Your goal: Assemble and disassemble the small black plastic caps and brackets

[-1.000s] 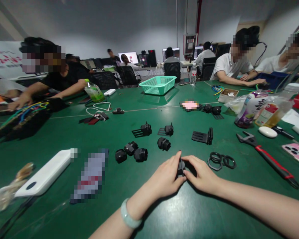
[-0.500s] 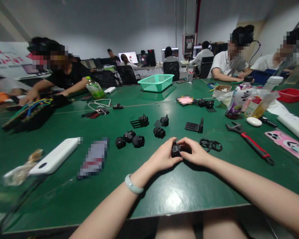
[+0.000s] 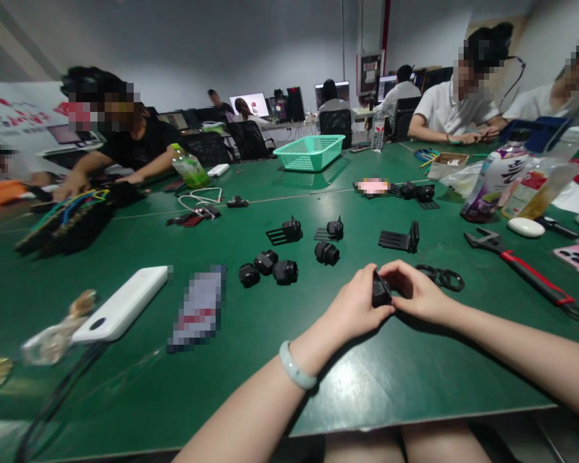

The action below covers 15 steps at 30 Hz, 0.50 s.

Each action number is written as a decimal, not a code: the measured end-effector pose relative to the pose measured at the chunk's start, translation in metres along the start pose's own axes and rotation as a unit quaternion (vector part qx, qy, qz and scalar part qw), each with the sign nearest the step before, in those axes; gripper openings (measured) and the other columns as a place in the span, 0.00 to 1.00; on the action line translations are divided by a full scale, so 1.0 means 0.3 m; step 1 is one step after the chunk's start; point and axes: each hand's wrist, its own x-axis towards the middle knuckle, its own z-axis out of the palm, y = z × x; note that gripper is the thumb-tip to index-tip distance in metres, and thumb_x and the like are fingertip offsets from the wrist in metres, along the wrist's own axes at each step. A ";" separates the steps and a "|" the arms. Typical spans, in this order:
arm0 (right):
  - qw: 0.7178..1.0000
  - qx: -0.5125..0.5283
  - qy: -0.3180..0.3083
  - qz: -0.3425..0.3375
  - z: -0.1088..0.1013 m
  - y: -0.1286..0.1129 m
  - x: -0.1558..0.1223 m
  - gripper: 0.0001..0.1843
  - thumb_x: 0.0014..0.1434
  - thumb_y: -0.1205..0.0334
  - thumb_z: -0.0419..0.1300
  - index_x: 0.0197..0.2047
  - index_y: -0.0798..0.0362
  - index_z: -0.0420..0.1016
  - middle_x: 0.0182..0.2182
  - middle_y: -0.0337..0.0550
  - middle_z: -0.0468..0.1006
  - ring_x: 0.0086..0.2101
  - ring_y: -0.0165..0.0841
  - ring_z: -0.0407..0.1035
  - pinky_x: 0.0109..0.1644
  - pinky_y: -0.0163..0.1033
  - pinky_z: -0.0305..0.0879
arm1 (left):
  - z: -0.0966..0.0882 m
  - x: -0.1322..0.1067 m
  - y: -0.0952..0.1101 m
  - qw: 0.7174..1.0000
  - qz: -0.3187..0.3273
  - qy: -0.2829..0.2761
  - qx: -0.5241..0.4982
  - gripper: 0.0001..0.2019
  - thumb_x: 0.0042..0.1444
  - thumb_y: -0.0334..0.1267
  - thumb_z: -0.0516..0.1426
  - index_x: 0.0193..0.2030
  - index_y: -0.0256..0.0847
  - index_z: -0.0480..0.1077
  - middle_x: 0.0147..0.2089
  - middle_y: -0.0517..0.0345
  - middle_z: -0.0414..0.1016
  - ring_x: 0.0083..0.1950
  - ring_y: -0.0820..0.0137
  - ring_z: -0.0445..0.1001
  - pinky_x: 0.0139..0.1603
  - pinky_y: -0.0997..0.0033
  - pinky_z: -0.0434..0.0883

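Both hands meet low over the near part of the table around a small black plastic fitting (image 3: 381, 290) with a flat plate at one side; fingers cover part of it. My left hand (image 3: 354, 302) is closed round its left side. The fingertips of my right hand (image 3: 422, 296) pinch it from the right. Just right of that hand lie several black rings (image 3: 450, 280). Behind the hands are an L-shaped slotted black bracket (image 3: 400, 240) and a loose threaded black fitting (image 3: 327, 253). Two brackets with fittings on them (image 3: 292, 228) (image 3: 335, 227) stand farther left, above a cluster of black fittings (image 3: 285, 272).
On the green table (image 3: 270, 373), an adjustable wrench (image 3: 525, 273) lies to the right, near drink bottles (image 3: 495, 177). A white power bank (image 3: 120, 305) with a cable lies left. A green basket (image 3: 310, 153) stands at the back. Co-workers sit at left (image 3: 142, 145) and right (image 3: 456, 106).
The view has shifted, so the table's things and my hands appear farther right. Both hands keep hold of the black fitting, with little visible change in grip.
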 end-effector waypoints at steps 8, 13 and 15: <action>1.000 0.025 -0.006 0.004 -0.012 -0.002 -0.004 0.20 0.42 0.74 0.53 0.41 0.52 0.60 0.38 0.43 0.63 0.42 0.34 0.62 0.47 0.42 0.60 | 0.003 0.003 0.020 1.000 0.000 -0.010 -0.016 0.31 0.43 0.40 0.57 0.54 0.38 0.49 0.49 0.47 0.61 0.48 0.61 0.63 0.46 0.62 0.64; 1.000 0.022 0.002 -0.003 -0.011 -0.011 0.001 0.20 0.41 0.75 0.52 0.40 0.53 0.61 0.37 0.42 0.64 0.40 0.33 0.62 0.46 0.41 0.61 | -0.010 0.009 0.034 1.000 0.000 -0.002 -0.006 0.30 0.41 0.38 0.58 0.52 0.39 0.52 0.48 0.49 0.62 0.48 0.62 0.64 0.46 0.64 0.64; 1.000 0.021 0.004 -0.007 -0.011 -0.011 0.003 0.20 0.41 0.76 0.52 0.40 0.52 0.61 0.37 0.41 0.64 0.40 0.32 0.62 0.45 0.41 0.62 | -0.015 0.014 0.041 1.000 -0.004 0.000 -0.001 0.29 0.41 0.38 0.58 0.51 0.39 0.53 0.47 0.50 0.63 0.47 0.62 0.65 0.45 0.65 0.64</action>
